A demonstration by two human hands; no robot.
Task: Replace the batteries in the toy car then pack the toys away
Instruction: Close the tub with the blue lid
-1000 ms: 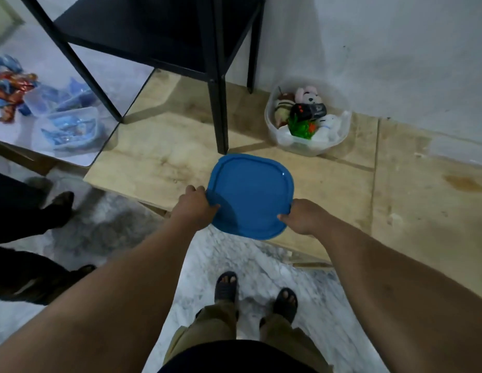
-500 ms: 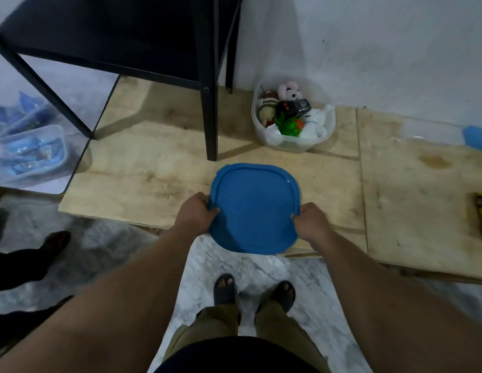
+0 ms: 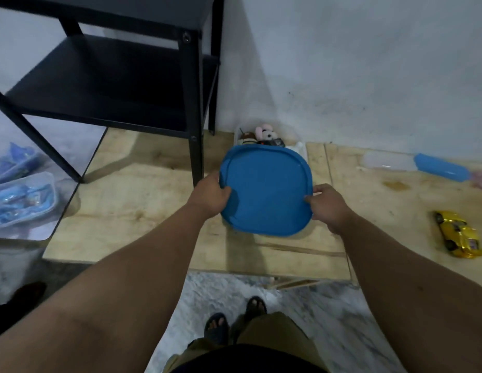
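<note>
Both my hands hold a blue square lid [image 3: 266, 189] flat in front of me. My left hand [image 3: 211, 196] grips its left edge and my right hand [image 3: 327, 205] grips its right edge. Just behind the lid, by the wall, stands a clear plastic tub [image 3: 300, 148] packed with soft toys [image 3: 264, 134]; the lid hides most of the tub. A yellow toy car [image 3: 459, 234] lies on the wooden boards at the right.
A black metal shelf unit [image 3: 121, 84] stands at the left, its front leg [image 3: 195, 157] close to my left hand. Clear boxes with blue packets [image 3: 21, 200] sit far left. A blue and clear tube [image 3: 417, 166] lies by the wall at right. My sandalled feet [image 3: 234, 319] are below.
The lid has moved forward, towards the tub, and now covers most of it. The view has shifted right, so the yellow car and the tube show more fully.
</note>
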